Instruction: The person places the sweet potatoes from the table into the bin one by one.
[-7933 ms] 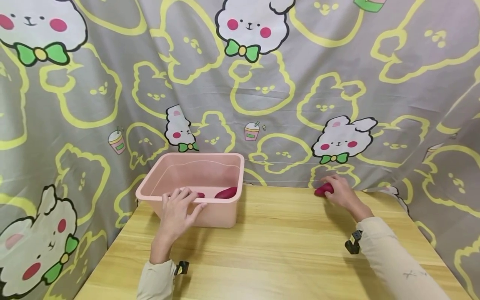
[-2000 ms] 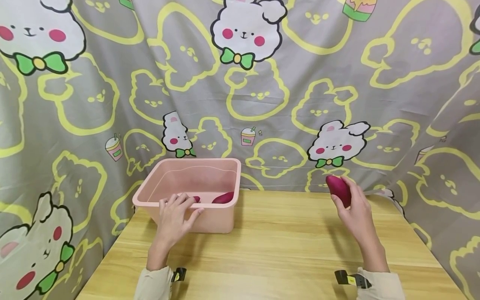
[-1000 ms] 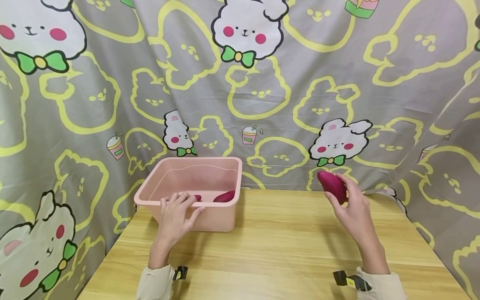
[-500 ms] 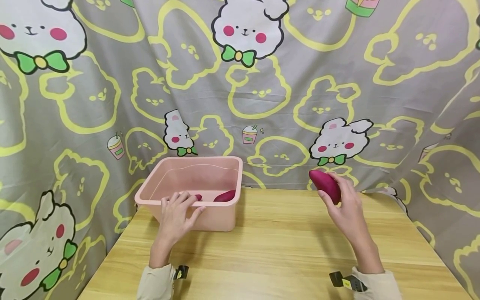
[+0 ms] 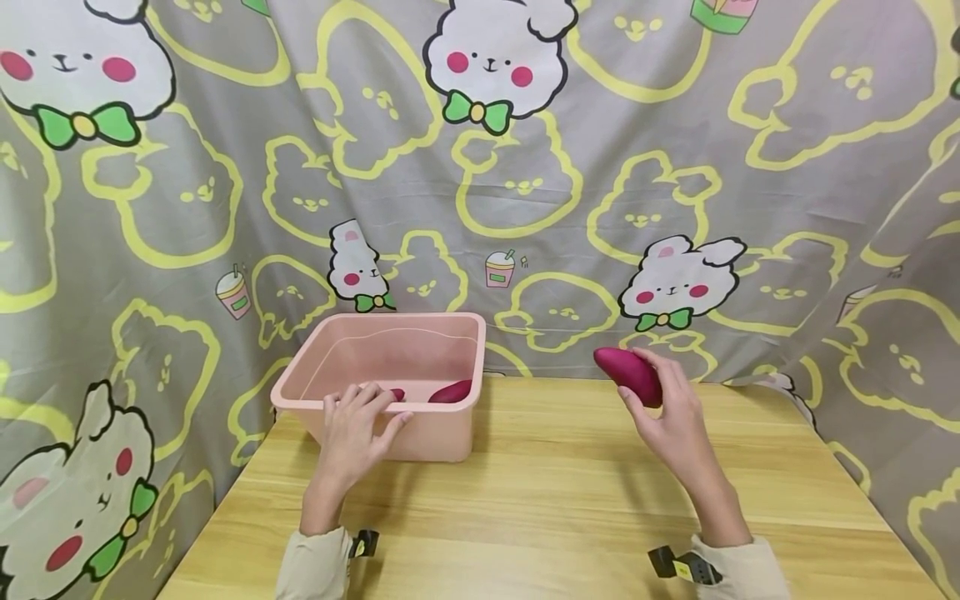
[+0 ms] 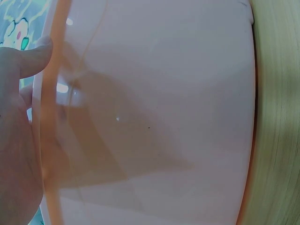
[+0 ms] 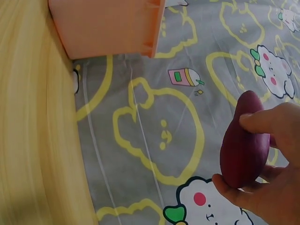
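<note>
My right hand (image 5: 675, 421) holds a dark magenta sweet potato (image 5: 626, 373) above the table's far right part, its tapered end pointing left. In the right wrist view, the thumb lies on one side of the sweet potato (image 7: 243, 145) and fingers lie on the other. A pink plastic bin (image 5: 438, 433) stands at the back left. My left hand (image 5: 351, 437) grips its near rim, fingers hooked over and thumb outside. Inside the bin lie a sweet potato (image 5: 452, 392) and a smaller-looking magenta piece (image 5: 397, 394), partly hidden by the rim and fingers.
The wooden table (image 5: 540, 500) runs back to a grey curtain (image 5: 540, 292) with rabbit prints, which also hangs along both sides. The bin's outer wall (image 6: 154, 117) fills most of the left wrist view.
At first the right hand was at the sweet potato by the table's far edge. It has since lifted it, then carried it left, turning it flatter. The left hand has stayed on the rim.
</note>
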A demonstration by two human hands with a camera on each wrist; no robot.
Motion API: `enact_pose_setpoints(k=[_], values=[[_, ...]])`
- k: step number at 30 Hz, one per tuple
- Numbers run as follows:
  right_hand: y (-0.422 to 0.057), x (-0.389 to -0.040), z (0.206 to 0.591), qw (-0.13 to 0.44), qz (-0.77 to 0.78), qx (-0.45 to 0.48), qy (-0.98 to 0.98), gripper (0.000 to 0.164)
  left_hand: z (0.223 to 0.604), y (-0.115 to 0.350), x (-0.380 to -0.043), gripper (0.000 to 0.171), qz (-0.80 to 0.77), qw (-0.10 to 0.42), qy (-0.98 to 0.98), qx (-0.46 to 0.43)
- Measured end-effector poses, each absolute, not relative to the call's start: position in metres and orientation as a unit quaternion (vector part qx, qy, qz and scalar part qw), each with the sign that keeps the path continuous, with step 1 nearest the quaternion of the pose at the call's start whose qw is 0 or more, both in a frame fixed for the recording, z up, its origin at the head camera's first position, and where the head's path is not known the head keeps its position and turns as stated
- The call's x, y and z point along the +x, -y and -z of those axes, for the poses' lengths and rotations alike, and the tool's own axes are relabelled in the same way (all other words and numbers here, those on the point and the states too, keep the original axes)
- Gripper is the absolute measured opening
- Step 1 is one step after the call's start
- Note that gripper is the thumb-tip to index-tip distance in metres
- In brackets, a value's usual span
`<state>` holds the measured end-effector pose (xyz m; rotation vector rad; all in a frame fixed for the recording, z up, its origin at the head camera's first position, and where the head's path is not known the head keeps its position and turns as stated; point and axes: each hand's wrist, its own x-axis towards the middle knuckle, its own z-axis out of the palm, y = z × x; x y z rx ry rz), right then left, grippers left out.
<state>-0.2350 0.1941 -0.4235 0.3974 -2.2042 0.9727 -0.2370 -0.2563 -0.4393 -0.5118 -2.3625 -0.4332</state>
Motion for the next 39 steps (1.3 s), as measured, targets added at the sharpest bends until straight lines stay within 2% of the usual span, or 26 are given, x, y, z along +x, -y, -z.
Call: enact_pose_setpoints(k=[8, 39], values=[[-0.184, -0.235, 0.423, 0.347, -0.363, 0.186, 0.845, 0.071, 0.439, 0.258, -0.236, 0.030, 0.165, 0.336, 0.907, -0.194], [-0.161, -0.242, 0.430, 0.346, -0.367, 0.202, 0.840, 0.067, 0.441, 0.256, -0.237, 0.030, 0.167, 0.339, 0.903, -0.203]])
